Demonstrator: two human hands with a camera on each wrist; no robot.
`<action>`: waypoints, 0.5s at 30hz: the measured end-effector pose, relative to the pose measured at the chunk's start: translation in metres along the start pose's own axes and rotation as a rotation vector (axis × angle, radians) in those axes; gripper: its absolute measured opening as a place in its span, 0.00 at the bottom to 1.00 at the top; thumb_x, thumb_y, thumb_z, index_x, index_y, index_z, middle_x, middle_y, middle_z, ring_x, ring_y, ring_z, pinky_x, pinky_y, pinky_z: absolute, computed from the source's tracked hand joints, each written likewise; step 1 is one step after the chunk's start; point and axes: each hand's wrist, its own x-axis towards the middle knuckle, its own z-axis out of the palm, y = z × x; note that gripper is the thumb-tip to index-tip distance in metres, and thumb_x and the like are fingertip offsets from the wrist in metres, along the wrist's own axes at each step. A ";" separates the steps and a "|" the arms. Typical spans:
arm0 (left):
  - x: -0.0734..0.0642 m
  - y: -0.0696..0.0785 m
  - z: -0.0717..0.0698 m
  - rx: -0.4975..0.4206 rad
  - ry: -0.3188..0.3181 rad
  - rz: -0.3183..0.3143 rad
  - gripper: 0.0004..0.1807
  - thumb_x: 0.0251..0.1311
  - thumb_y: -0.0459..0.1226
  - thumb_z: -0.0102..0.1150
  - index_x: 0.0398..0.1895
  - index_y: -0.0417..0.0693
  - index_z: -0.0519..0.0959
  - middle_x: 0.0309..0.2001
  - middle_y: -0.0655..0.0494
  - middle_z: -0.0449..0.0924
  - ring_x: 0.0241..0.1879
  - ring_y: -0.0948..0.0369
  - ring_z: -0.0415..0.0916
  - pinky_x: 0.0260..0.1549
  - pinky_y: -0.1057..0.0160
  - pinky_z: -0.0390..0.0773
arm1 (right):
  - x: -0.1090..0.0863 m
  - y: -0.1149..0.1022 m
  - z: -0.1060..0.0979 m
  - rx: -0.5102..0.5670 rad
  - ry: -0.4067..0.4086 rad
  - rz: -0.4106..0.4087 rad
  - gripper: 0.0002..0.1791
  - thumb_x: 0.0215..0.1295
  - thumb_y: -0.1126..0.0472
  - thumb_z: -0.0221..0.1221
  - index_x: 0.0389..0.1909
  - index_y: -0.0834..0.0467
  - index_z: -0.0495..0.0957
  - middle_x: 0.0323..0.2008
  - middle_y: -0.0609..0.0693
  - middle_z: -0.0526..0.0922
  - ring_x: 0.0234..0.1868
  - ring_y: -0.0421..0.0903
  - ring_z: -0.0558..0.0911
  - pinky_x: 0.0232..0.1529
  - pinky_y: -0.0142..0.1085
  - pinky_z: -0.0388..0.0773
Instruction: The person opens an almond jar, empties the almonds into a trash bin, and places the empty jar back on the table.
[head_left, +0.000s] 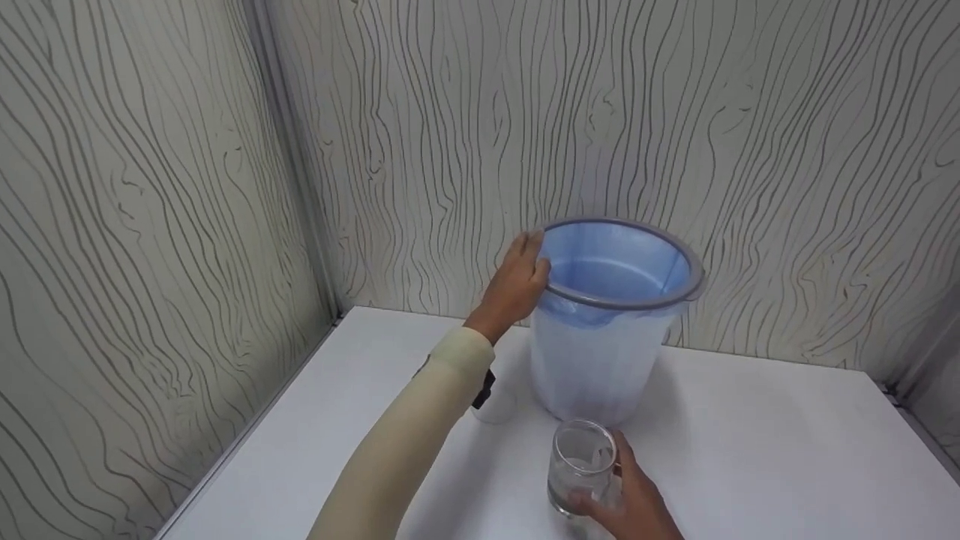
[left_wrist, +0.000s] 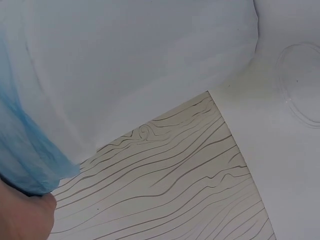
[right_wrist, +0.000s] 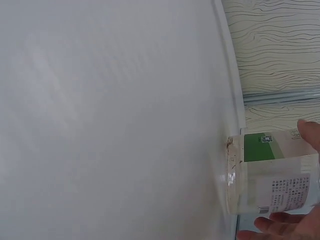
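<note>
A pale waste bin [head_left: 600, 367] with a grey rim stands upright on the white table, lined with a thin blue plastic bag [head_left: 574, 311]. My left hand [head_left: 517, 277] grips the left side of that rim, fingers over the edge; only part of it appears in the left wrist view. In front of the bin, my right hand [head_left: 637, 502] holds a clear jar [head_left: 568, 480], its open mouth up. The right wrist view shows a green and white printed label [right_wrist: 277, 170] on the jar and brownish marks near its base. Whether it contains anything is hard to tell.
Close to my left wrist, a clear round object [left_wrist: 287, 95] lies on the white table [head_left: 772, 450], its kind unclear. Patterned wall panels [head_left: 450, 150] rise behind and at the sides. The bin stands near the table's back edge.
</note>
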 end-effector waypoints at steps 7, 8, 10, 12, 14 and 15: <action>-0.001 -0.002 0.000 0.018 0.016 -0.010 0.33 0.80 0.53 0.28 0.83 0.50 0.49 0.81 0.45 0.47 0.78 0.51 0.51 0.72 0.49 0.59 | -0.004 -0.002 -0.012 -0.188 0.040 0.025 0.55 0.68 0.32 0.57 0.80 0.62 0.47 0.67 0.62 0.73 0.65 0.61 0.75 0.60 0.65 0.70; -0.001 -0.003 0.000 0.018 0.019 -0.004 0.34 0.80 0.53 0.28 0.82 0.50 0.49 0.81 0.45 0.47 0.78 0.50 0.51 0.72 0.48 0.59 | -0.004 -0.003 -0.015 -0.192 0.044 0.021 0.53 0.69 0.32 0.55 0.80 0.62 0.47 0.68 0.61 0.73 0.66 0.61 0.75 0.60 0.65 0.70; -0.001 -0.005 0.000 0.020 0.027 0.008 0.34 0.81 0.54 0.27 0.82 0.49 0.50 0.80 0.45 0.49 0.77 0.50 0.53 0.72 0.48 0.60 | -0.005 -0.004 -0.020 -0.199 0.053 0.006 0.50 0.72 0.33 0.52 0.81 0.60 0.46 0.68 0.60 0.72 0.67 0.62 0.74 0.61 0.65 0.69; -0.002 -0.008 -0.001 0.023 0.044 0.013 0.34 0.81 0.54 0.27 0.82 0.48 0.52 0.80 0.44 0.51 0.77 0.49 0.54 0.72 0.48 0.60 | -0.005 -0.006 -0.024 -0.207 0.057 -0.013 0.47 0.74 0.34 0.50 0.81 0.58 0.46 0.69 0.59 0.71 0.67 0.62 0.73 0.61 0.66 0.68; -0.004 -0.011 -0.002 0.031 0.063 0.014 0.33 0.81 0.54 0.27 0.81 0.48 0.53 0.79 0.44 0.52 0.77 0.49 0.55 0.72 0.48 0.59 | -0.005 -0.007 -0.028 -0.210 0.065 -0.032 0.46 0.75 0.35 0.48 0.81 0.57 0.46 0.70 0.59 0.71 0.68 0.62 0.73 0.61 0.66 0.68; -0.005 -0.013 -0.002 0.034 0.069 0.013 0.33 0.81 0.54 0.27 0.81 0.48 0.54 0.79 0.44 0.53 0.77 0.49 0.55 0.72 0.48 0.59 | -0.005 -0.007 -0.030 -0.207 0.068 -0.038 0.45 0.76 0.35 0.48 0.81 0.56 0.47 0.70 0.58 0.70 0.68 0.62 0.73 0.62 0.65 0.69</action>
